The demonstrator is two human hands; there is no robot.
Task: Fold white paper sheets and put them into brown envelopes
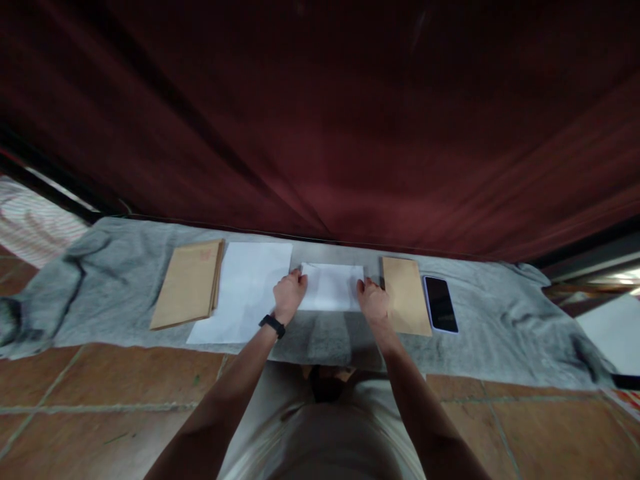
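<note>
A folded white sheet of paper (332, 287) lies on a grey cloth (115, 287) in front of me. My left hand (289, 293), with a black band on its wrist, has curled fingers pressing on the sheet's left edge. My right hand (373, 300) presses its right edge the same way, fingers curled down. Both hands rest on the paper and lift nothing.
Larger white sheets (245, 290) lie left of the hands, beside a stack of brown envelopes (190, 283). A single brown envelope (405, 293) and a dark phone (440, 303) lie to the right. A dark red curtain (320, 120) hangs behind; tiled floor (100, 400) in front.
</note>
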